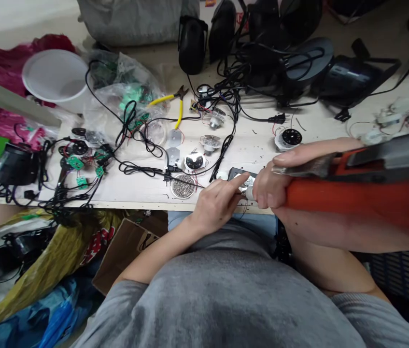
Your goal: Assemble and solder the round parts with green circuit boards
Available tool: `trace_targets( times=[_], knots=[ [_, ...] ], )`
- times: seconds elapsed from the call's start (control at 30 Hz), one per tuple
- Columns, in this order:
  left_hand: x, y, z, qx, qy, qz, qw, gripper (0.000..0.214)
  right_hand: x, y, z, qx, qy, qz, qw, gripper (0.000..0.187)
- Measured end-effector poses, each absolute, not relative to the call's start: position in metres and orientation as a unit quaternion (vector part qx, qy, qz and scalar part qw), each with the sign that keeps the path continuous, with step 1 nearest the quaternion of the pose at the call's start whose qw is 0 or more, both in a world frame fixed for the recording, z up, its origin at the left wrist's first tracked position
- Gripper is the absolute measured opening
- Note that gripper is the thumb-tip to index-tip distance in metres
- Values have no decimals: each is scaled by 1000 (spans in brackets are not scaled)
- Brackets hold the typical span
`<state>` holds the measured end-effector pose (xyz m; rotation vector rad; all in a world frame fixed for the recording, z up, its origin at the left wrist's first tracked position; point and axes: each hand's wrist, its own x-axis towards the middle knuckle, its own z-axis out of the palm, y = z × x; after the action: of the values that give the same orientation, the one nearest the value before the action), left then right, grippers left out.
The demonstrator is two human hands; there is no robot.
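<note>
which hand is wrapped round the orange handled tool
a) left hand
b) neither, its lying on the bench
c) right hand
C: the right hand grips the orange-handled tool, while the left hand stays off the orange handle.

Tangled black cables [226, 94] bar any pass behind the right hand [269, 189];
</note>
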<state>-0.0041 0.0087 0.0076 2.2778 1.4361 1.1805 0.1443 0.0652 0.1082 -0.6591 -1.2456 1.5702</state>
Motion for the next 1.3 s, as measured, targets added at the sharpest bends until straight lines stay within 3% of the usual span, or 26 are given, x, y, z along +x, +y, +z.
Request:
trace_targets(
  times=[0.2,0.4,0.5,0.73,0.97,1.3],
  knots=[
    [-6,14,6,785,464,404,76,36,140,68,99,-215,-524,640,519,32],
    [-8,20,2,783,513,340,86,36,130,83,89,-202,-558,622,511,80],
    [-10,24,3,772,532,336,91,32,129,89,86,-209,-560,630,495,90],
    [-7,31,10,763,569,273,139,51,123,96,68,-230,-554,619,507,95],
    [-2,38,7,754,587,231,183,42,124,103,47,-234,-547,629,500,93],
    [-2,44,-3,725,597,263,221,38,103,109,67,-248,-558,646,457,87]
  ],
)
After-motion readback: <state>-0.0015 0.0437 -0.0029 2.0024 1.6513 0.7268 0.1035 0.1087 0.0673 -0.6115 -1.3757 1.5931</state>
